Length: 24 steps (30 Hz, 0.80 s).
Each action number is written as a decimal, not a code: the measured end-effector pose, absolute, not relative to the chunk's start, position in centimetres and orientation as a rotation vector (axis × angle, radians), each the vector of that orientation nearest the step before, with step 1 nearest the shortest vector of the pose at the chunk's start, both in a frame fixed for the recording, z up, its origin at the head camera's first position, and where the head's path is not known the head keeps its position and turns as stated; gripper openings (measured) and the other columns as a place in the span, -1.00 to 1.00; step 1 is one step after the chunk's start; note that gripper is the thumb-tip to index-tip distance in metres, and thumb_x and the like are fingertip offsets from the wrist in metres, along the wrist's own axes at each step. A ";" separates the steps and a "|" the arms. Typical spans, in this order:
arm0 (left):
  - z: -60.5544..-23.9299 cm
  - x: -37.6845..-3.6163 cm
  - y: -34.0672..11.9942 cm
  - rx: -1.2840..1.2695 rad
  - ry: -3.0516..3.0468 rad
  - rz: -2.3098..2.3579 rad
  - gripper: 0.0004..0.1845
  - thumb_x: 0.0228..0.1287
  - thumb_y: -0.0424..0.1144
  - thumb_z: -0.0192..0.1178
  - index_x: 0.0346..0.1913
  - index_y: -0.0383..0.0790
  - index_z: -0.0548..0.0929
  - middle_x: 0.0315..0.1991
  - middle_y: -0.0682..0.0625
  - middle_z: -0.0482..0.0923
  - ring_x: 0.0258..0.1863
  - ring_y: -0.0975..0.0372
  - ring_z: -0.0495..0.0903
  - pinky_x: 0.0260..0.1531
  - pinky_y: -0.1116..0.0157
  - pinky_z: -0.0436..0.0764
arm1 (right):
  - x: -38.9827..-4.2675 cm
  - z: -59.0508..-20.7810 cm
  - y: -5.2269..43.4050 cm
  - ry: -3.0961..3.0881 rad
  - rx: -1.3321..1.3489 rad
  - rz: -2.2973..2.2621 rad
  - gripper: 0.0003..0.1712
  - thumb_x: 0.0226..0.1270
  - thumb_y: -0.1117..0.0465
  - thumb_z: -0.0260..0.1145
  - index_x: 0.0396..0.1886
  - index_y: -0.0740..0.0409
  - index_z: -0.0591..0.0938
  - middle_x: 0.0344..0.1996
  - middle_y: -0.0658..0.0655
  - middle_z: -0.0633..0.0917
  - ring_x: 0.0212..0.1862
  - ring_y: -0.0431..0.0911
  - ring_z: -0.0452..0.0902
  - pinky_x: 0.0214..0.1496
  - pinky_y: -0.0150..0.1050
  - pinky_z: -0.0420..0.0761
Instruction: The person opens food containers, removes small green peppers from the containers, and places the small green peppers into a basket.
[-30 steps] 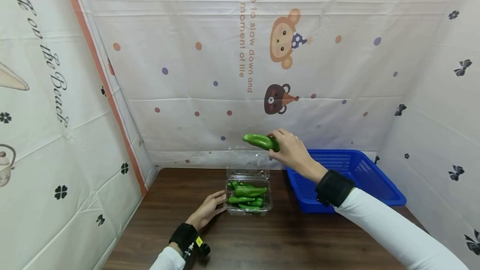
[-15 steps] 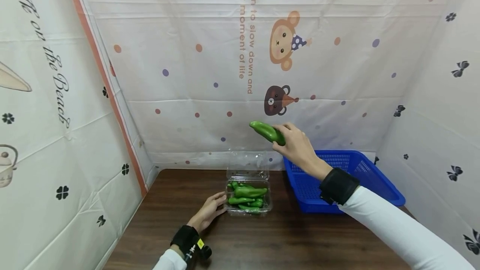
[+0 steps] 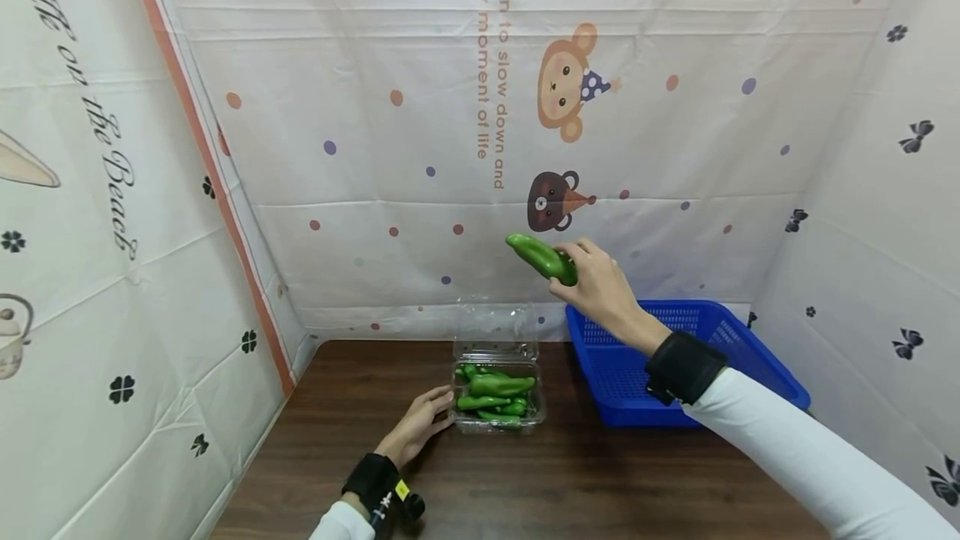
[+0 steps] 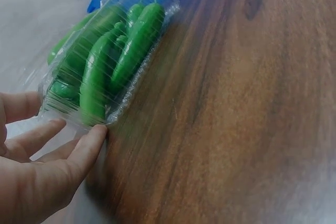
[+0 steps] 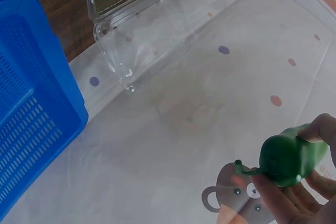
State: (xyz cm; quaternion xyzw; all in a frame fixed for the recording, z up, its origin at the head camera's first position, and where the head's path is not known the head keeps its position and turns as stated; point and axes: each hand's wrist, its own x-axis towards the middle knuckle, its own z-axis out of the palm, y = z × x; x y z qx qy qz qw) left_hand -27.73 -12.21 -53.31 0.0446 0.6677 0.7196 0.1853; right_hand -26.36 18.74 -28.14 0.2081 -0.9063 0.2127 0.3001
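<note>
A large green pepper (image 3: 542,257) is pinched between the thumb and fingers of my right hand (image 3: 600,290), held in the air above the table's back edge. In the right wrist view the same pepper (image 5: 289,157) shows its stem end. My left hand (image 3: 415,427) rests its extended fingers against the left side of a clear plastic clamshell box (image 3: 536,419). Several green peppers (image 3: 498,386) lie inside that box, and its transparent lid (image 3: 495,332) stands open at the back. In the left wrist view, my left fingertips (image 4: 96,134) touch the box's near end.
A blue perforated plastic basket (image 3: 630,417) stands to the right of the box, partly behind my right forearm. Both sit on a dark wooden table (image 3: 510,490). Printed white sheets (image 3: 375,148) hang behind and at both sides.
My right hand has risen and shifted slightly right with the pepper, whose tip now tilts further up. The left hand and the box have stayed in place.
</note>
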 end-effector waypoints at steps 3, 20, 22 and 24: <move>-53.3 -27.8 -12.3 0.130 1.880 2.031 -0.28 0.65 -0.12 -0.01 0.57 -0.55 0.02 0.57 -0.52 -0.06 0.57 -0.32 0.01 0.52 -0.14 0.39 | -26.4 -28.0 18.9 -2.408 0.531 0.598 -0.47 0.26 0.23 0.41 0.21 0.32 0.60 -0.03 0.33 0.65 -0.23 0.10 0.61 -0.32 -0.07 0.69; -53.2 -27.8 -12.6 0.140 1.881 2.002 -0.29 0.65 -0.12 -0.02 0.57 -0.53 0.03 0.56 -0.51 -0.02 0.55 -0.32 0.04 0.50 -0.13 0.43 | -26.8 -28.2 20.3 -2.383 0.493 0.658 -0.48 0.23 0.26 0.43 0.16 0.39 0.55 -0.06 0.36 0.62 -0.23 0.10 0.58 -0.31 -0.13 0.66; -53.2 -27.9 -12.6 0.137 1.881 1.998 -0.29 0.65 -0.12 -0.01 0.57 -0.53 0.03 0.56 -0.50 -0.02 0.55 -0.32 0.05 0.49 -0.13 0.44 | -26.9 -28.1 20.5 -2.377 0.490 0.668 -0.47 0.23 0.27 0.43 0.16 0.40 0.54 -0.06 0.37 0.62 -0.23 0.12 0.59 -0.31 -0.11 0.69; -53.2 -27.9 -12.6 0.134 1.881 1.997 -0.28 0.64 -0.12 -0.01 0.57 -0.53 0.03 0.56 -0.50 -0.02 0.55 -0.32 0.05 0.49 -0.12 0.44 | -27.0 -27.8 20.7 -2.370 0.489 0.666 -0.46 0.23 0.26 0.44 0.16 0.40 0.54 -0.06 0.37 0.61 -0.22 0.13 0.60 -0.31 -0.08 0.71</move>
